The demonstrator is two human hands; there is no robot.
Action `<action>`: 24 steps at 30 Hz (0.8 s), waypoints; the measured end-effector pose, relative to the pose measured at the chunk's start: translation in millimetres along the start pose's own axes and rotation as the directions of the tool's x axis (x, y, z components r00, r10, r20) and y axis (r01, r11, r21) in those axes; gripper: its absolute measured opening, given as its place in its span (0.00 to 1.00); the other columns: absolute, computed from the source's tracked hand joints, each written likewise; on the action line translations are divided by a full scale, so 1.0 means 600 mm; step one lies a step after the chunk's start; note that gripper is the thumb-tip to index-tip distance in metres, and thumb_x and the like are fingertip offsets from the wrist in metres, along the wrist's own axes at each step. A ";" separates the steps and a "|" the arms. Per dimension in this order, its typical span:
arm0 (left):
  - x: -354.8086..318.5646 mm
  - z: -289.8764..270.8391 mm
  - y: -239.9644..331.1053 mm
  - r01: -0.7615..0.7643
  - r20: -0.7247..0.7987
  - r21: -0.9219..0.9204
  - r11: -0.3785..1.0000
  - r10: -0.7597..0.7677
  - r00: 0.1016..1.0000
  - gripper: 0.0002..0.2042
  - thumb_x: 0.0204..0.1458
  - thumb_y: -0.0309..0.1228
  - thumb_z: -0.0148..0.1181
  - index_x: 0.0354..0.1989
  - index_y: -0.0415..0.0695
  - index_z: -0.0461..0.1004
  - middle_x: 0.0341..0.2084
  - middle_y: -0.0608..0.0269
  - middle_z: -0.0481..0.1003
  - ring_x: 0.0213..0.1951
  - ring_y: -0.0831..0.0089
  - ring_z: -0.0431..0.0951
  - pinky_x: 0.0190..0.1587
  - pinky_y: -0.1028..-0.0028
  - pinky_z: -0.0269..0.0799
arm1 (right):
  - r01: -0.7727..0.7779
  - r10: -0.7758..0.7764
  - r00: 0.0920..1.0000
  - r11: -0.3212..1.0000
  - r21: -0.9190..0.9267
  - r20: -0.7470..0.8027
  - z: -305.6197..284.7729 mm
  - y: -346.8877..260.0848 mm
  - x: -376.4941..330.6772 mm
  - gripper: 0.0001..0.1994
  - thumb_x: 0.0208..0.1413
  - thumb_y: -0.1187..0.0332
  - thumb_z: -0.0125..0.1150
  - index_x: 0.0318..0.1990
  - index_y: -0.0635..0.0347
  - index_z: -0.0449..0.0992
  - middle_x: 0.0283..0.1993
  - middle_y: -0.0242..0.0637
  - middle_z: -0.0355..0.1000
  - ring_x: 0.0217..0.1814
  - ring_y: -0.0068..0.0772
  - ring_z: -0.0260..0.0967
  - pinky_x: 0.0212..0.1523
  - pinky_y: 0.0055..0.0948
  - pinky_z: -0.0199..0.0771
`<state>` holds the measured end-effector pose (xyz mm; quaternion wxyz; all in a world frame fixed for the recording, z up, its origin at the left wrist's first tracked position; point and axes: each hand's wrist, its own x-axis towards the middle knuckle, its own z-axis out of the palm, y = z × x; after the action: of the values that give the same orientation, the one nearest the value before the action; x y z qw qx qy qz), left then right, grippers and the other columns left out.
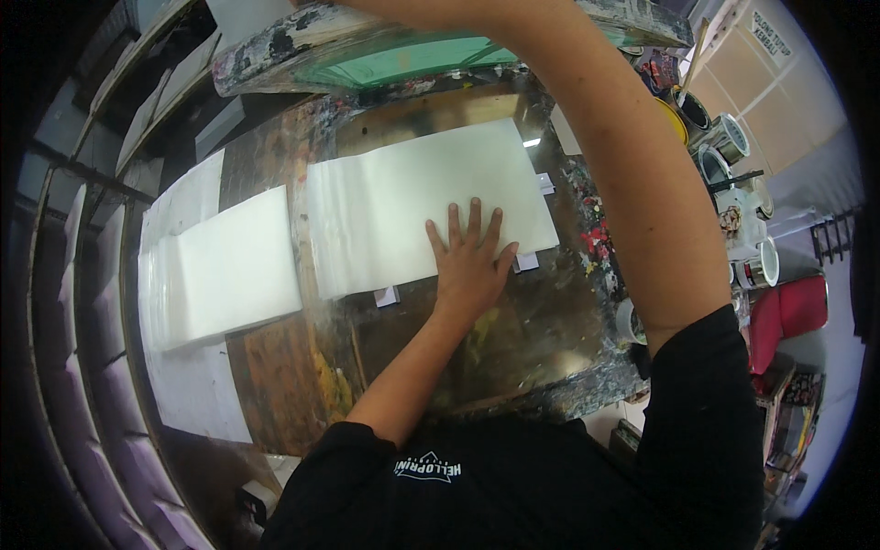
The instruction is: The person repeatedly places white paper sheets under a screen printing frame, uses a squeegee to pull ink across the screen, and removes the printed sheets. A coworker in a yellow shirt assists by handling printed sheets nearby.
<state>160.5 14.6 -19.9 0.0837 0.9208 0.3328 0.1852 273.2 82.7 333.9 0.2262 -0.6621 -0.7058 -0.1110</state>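
Left fingers [474, 227] spread on white sheet [394, 202] — laid, blank; white pile [240, 261] leftward of them remains. Right fingers unseen — can't tell.

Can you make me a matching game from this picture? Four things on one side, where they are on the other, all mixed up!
Things:
1. bare left hand with spread fingers
2. pile of white rectangular sheets
3. paint-stained frame with a green panel
4. red seat

Places:
A. near the right side of the picture
B. across the top of the picture
C. palm down on a flat white rectangular sheet
D. on the left part of the paint-stained brown table

Right pairs: 1-C, 2-D, 3-B, 4-A
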 end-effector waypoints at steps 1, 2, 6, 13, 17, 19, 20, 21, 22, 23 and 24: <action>0.000 -0.001 -0.002 0.008 -0.008 0.000 1.000 -0.008 1.000 0.30 0.70 0.53 0.47 0.76 0.51 0.65 0.77 0.45 0.57 0.77 0.35 0.53 0.74 0.27 0.35 | 0.029 -0.029 0.999 0.999 0.015 0.014 0.000 0.003 0.003 0.41 0.67 0.32 0.42 0.32 0.67 0.86 0.30 0.55 0.82 0.35 0.54 0.83 0.42 0.46 0.83; -0.001 -0.002 -0.004 0.015 -0.016 -0.001 1.000 -0.015 1.000 0.31 0.70 0.53 0.48 0.76 0.51 0.65 0.77 0.45 0.57 0.77 0.35 0.53 0.74 0.27 0.36 | 0.037 -0.037 0.999 0.999 -0.003 0.022 0.003 0.001 0.006 0.42 0.67 0.32 0.41 0.32 0.67 0.86 0.30 0.55 0.82 0.35 0.55 0.83 0.42 0.46 0.83; -0.014 0.001 -0.011 0.032 -0.072 0.023 0.999 -0.030 0.997 0.31 0.70 0.53 0.49 0.75 0.49 0.66 0.76 0.44 0.59 0.76 0.35 0.55 0.74 0.29 0.40 | 0.045 -0.045 0.999 0.992 -0.114 0.000 0.028 -0.021 0.009 0.42 0.68 0.32 0.38 0.38 0.66 0.87 0.30 0.56 0.81 0.35 0.55 0.83 0.40 0.47 0.82; 0.004 -0.187 -0.076 0.233 -0.107 -0.768 0.596 -0.479 0.871 0.41 0.55 0.35 0.78 0.74 0.35 0.62 0.49 0.55 0.80 0.41 0.72 0.82 0.43 0.72 0.78 | 0.081 -0.084 0.993 0.996 -0.040 -0.083 0.054 -0.017 -0.044 0.39 0.65 0.30 0.45 0.38 0.60 0.87 0.25 0.50 0.78 0.31 0.52 0.80 0.38 0.48 0.77; -0.008 -0.352 -0.090 -0.025 -0.071 -0.992 0.125 -0.382 0.922 0.36 0.53 0.25 0.78 0.69 0.35 0.65 0.43 0.56 0.82 0.43 0.77 0.82 0.46 0.77 0.78 | 0.128 -0.151 0.961 0.985 -0.113 -0.233 0.123 -0.018 -0.158 0.34 0.60 0.32 0.58 0.41 0.61 0.82 0.32 0.45 0.80 0.39 0.49 0.80 0.43 0.51 0.71; -0.043 -0.352 -0.088 0.105 0.003 -0.963 0.249 -0.379 0.925 0.36 0.49 0.31 0.82 0.65 0.36 0.70 0.47 0.54 0.82 0.48 0.72 0.83 0.51 0.73 0.78 | 0.100 -0.118 0.986 0.985 -0.142 -0.120 0.155 -0.037 -0.216 0.28 0.60 0.39 0.64 0.42 0.61 0.77 0.38 0.46 0.77 0.45 0.53 0.76 0.48 0.54 0.68; -0.064 -0.323 -0.089 0.154 -0.025 -0.900 0.407 -0.401 0.916 0.38 0.45 0.35 0.85 0.64 0.36 0.72 0.48 0.53 0.82 0.50 0.70 0.83 0.54 0.70 0.78 | 0.076 -0.078 0.997 0.991 -0.112 -0.021 0.167 -0.044 -0.238 0.27 0.59 0.41 0.65 0.45 0.60 0.77 0.42 0.47 0.76 0.50 0.54 0.74 0.51 0.55 0.67; -0.089 -0.271 -0.099 0.194 -0.071 -0.864 0.464 -0.495 0.866 0.49 0.38 0.43 0.88 0.68 0.34 0.69 0.50 0.50 0.82 0.51 0.67 0.83 0.58 0.67 0.76 | 0.089 -0.084 0.993 0.994 -0.059 0.077 0.185 -0.044 -0.258 0.23 0.58 0.48 0.67 0.47 0.59 0.76 0.45 0.47 0.75 0.51 0.53 0.73 0.51 0.54 0.68; -0.119 -0.236 -0.105 0.222 -0.101 -0.814 0.537 -0.507 0.856 0.49 0.38 0.43 0.88 0.69 0.35 0.69 0.50 0.53 0.82 0.51 0.67 0.82 0.57 0.67 0.76 | 0.090 -0.087 0.981 0.996 -0.010 0.173 0.203 -0.038 -0.276 0.19 0.57 0.55 0.68 0.48 0.59 0.76 0.48 0.47 0.74 0.53 0.53 0.71 0.51 0.53 0.68; -0.141 -0.207 -0.108 0.242 -0.125 -0.761 0.602 -0.503 0.855 0.49 0.39 0.43 0.87 0.70 0.35 0.69 0.50 0.55 0.82 0.51 0.66 0.81 0.56 0.67 0.76 | 0.108 -0.102 0.957 0.994 -0.009 0.270 0.220 -0.024 -0.295 0.18 0.55 0.59 0.69 0.49 0.58 0.77 0.49 0.45 0.74 0.53 0.51 0.71 0.51 0.53 0.70; -0.157 -0.188 -0.112 0.321 -0.100 -0.653 0.686 -0.498 0.861 0.51 0.37 0.46 0.87 0.71 0.35 0.68 0.49 0.54 0.81 0.51 0.64 0.81 0.55 0.66 0.76 | 0.126 -0.117 0.921 0.992 0.000 0.370 0.237 -0.014 -0.314 0.19 0.53 0.63 0.70 0.51 0.57 0.77 0.50 0.43 0.74 0.54 0.50 0.71 0.51 0.52 0.72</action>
<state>9.5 8.8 38.2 0.3725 0.7086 0.4609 0.3831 244.6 -20.0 123.1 0.0742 -0.6286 -0.7742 -0.0067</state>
